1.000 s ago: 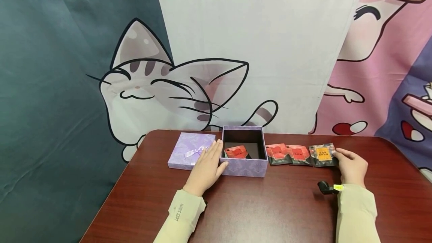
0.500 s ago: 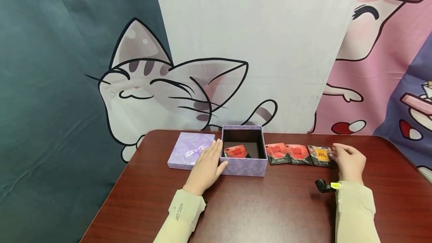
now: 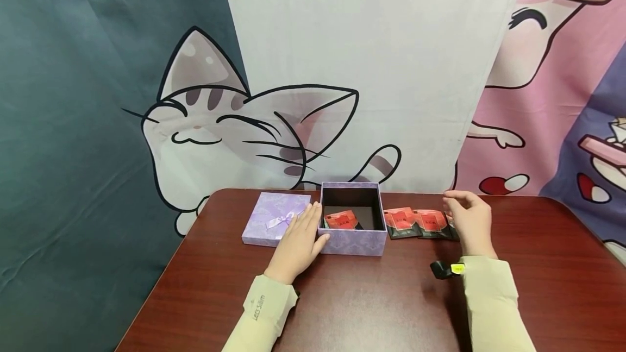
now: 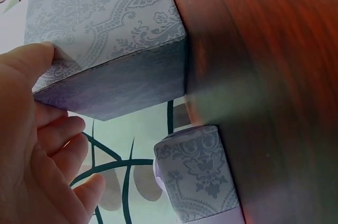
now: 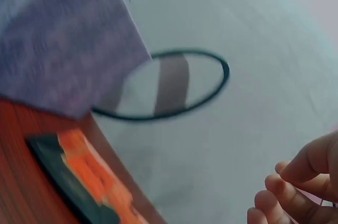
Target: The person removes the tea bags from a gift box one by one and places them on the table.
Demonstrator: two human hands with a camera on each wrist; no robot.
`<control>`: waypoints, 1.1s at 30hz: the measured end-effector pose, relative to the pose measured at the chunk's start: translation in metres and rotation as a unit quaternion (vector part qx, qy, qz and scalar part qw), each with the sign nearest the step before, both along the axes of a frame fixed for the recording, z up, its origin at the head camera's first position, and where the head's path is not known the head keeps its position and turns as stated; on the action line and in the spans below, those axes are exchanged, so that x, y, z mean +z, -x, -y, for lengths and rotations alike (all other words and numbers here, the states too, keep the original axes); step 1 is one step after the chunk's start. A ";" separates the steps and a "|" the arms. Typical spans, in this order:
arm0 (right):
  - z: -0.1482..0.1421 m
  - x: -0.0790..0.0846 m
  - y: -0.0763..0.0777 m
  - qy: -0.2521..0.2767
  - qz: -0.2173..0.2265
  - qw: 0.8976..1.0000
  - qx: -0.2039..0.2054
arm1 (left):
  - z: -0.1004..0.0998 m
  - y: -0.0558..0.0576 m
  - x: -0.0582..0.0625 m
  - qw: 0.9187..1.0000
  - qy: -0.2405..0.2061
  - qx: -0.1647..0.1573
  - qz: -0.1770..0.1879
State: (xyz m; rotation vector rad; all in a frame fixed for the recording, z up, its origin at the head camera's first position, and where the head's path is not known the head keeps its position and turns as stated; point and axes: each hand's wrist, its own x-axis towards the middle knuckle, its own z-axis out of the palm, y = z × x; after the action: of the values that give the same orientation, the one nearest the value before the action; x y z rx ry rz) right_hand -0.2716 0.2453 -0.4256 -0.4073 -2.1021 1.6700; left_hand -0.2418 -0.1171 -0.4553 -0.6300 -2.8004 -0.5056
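- The left hand [image 3: 297, 243] rests along the left side of the lavender patterned box [image 3: 353, 243]; its fingers lie nearly straight, its thumb touches the front wall, and it has nothing gripped.
- The right hand [image 3: 470, 224] hovers over the right end of a row of packets; its fingers are loosely bent, with a gap between thumb and index finger in the head view; nothing shows in its grasp — though in the right wrist view the thumb tip overlaps the fingers.
- The box stands upright on the table [image 3: 381, 297], its dark inside facing up; a red-labelled packet [image 3: 341, 220] lies in it, towards the front left.
- Just right of the box lie the first red packet [image 3: 402, 220] and the second red packet [image 3: 431, 222], edge by edge; a sliver of a third packet [image 3: 453, 230] shows beside them — the right hand hides the rest.
- Left of the box lies the lid [image 3: 266, 206], ribbon bow [image 3: 280, 221] uppermost; the left hand covers its right edge.
- Behind the table hangs a backdrop with a cartoon cat [image 3: 200, 151]; a small black device [image 3: 441, 270] sits at the right cuff.
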 end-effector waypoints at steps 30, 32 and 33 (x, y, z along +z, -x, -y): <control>0.131 0.028 -0.008 -0.125 -0.032 0.958 0.255 | -0.001 -0.001 -0.001 1.000 0.000 0.000 -0.009; 0.136 0.027 -0.001 -0.155 -0.023 0.955 0.250 | -0.001 -0.001 -0.001 1.000 -0.001 -0.001 -0.011; 0.138 0.027 0.002 -0.173 -0.019 0.953 0.249 | 0.000 -0.001 -0.001 1.000 -0.001 -0.002 -0.011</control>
State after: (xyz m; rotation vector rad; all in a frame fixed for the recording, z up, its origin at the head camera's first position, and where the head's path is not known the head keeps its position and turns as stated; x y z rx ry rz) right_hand -0.2733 0.1074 -0.3989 0.2855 -2.5473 1.4767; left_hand -0.2411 -0.1168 -0.4563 -0.6359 -2.7785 -0.5000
